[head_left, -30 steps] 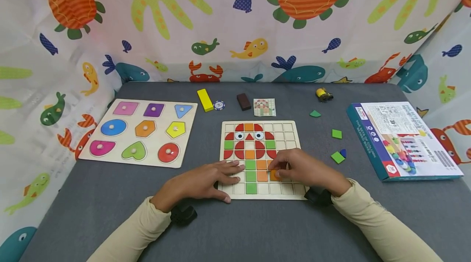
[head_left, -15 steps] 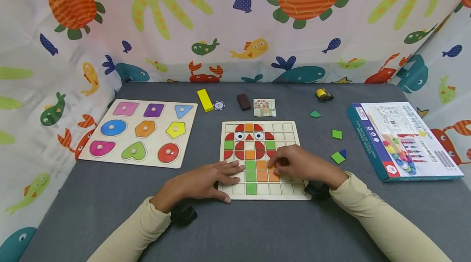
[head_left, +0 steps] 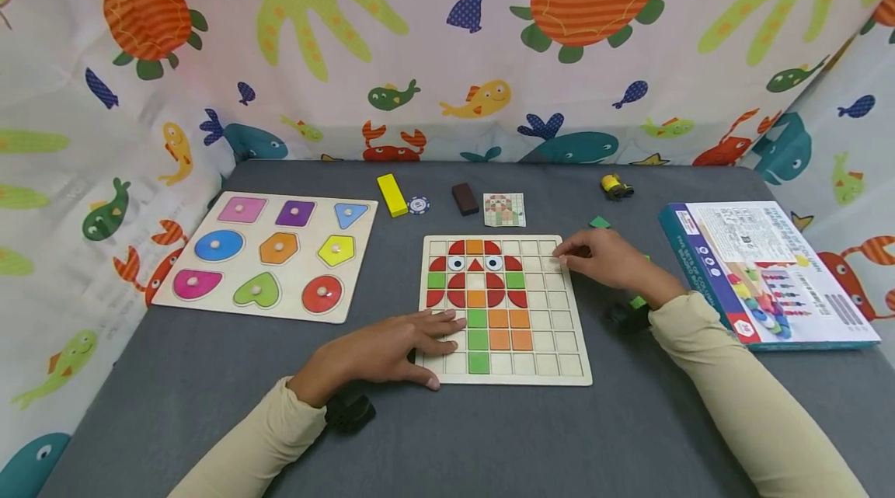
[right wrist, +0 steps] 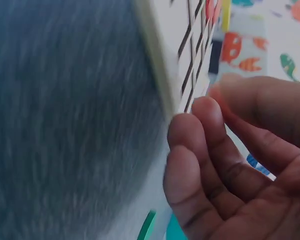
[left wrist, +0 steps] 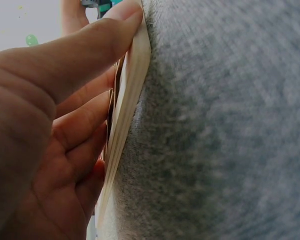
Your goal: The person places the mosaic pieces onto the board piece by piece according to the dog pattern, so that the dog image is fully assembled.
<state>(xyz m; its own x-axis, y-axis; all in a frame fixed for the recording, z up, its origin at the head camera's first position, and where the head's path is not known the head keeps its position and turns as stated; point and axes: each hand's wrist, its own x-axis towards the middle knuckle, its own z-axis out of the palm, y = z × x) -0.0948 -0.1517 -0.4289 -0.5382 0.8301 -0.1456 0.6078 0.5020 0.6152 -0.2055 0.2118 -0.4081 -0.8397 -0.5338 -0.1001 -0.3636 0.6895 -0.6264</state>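
A pale wooden grid board [head_left: 551, 319] lies on the grey table, with red, orange and green tiles and two eye tiles forming a figure. My left hand [head_left: 398, 346] rests on its lower left part, fingers spread, thumb at the front edge; the left wrist view shows that thumb [left wrist: 90, 55] against the board's side. Two rows of orange tiles [head_left: 510, 319] sit beside a column of green tiles [head_left: 478, 339]. My right hand [head_left: 607, 261] is over the board's upper right edge. Its fingers [right wrist: 185, 170] are loosely bent, with nothing seen between them.
Right of the board lie a green piece [head_left: 600, 223] and other green pieces mostly behind my right hand. A boxed set [head_left: 769, 273] is farther right. Behind the board are a picture card [head_left: 503, 210], brown block [head_left: 464, 199] and yellow block [head_left: 392, 195]. A shape puzzle [head_left: 245, 257] lies left.
My right hand has left the orange tile at the right end of the lower orange row and moved up and right to the board's edge. The left hand stays put.
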